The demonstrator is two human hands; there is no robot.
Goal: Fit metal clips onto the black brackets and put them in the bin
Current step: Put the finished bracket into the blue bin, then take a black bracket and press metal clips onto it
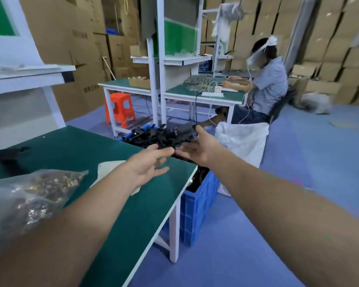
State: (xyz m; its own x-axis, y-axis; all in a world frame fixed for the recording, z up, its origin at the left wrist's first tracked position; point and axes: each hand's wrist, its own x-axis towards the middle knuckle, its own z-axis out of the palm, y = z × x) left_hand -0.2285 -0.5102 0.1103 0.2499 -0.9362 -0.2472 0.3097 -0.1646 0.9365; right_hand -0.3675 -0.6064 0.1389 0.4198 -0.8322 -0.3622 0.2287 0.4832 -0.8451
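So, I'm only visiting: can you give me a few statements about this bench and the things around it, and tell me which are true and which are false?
1. The left hand and the right hand are both open and hold nothing. True.
2. The blue bin stands on top of the green table. False: it stands on the floor, against the table's end.
3. The bin is empty. False: black brackets are heaped in it.
4. A clear bag of metal clips lies on the table beside the left forearm. True.
5. The stool by the farther table is orange. True.
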